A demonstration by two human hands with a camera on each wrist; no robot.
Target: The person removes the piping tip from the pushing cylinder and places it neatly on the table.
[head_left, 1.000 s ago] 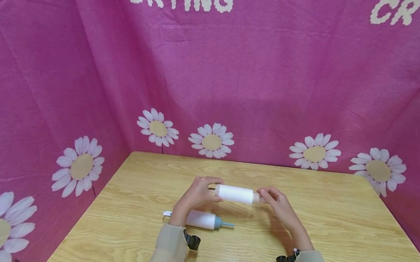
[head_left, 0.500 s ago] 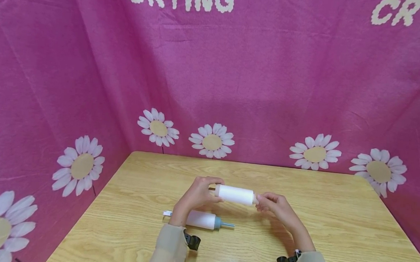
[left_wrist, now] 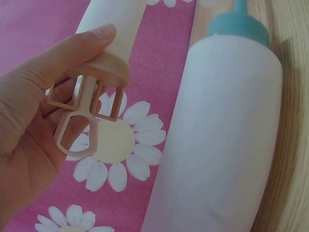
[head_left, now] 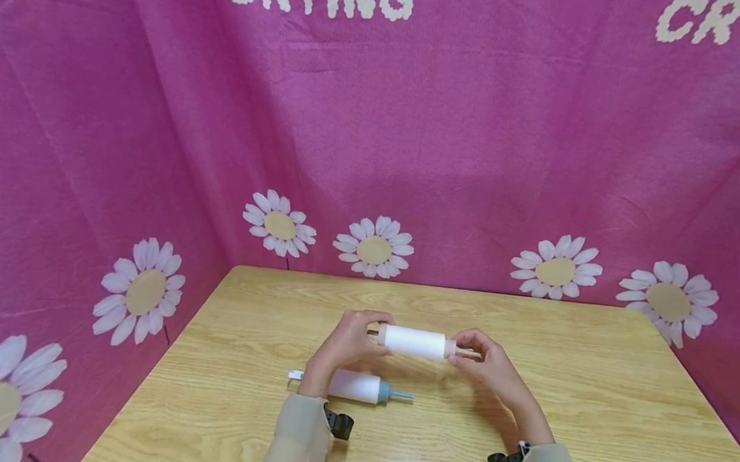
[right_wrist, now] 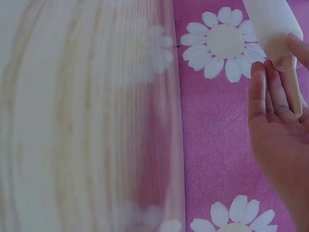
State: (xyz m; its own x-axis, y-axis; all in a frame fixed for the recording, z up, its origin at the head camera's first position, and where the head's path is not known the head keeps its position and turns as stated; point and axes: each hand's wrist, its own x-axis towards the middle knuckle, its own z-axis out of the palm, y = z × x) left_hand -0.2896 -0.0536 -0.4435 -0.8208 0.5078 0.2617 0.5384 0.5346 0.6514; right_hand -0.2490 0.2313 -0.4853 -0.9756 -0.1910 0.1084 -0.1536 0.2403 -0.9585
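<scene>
Both hands hold a large syringe with a white barrel (head_left: 414,342) level above the table. My left hand (head_left: 353,340) grips its left end, thumb along the barrel. In the left wrist view, that beige end has square finger loops (left_wrist: 113,108) and a plunger ring (left_wrist: 77,135). At the other end, my right hand (head_left: 487,363) pinches the beige collar (head_left: 449,349) between thumb and fingertips. A beige nozzle (right_wrist: 293,89) points into the right palm in the right wrist view. A second syringe (head_left: 354,386), with a blue-green cap, lies on the table, partly behind the left wrist.
The wooden table (head_left: 588,382) has a pink floral curtain (head_left: 449,158) along its back and sides. Each wrist wears a black camera; the left wrist's camera (head_left: 339,425) is close to the second syringe.
The right hand's fingers have shifted on the nozzle end, first closing over it and now opening out to grasp the collar, with the nozzle showing. The left hand stays put.
</scene>
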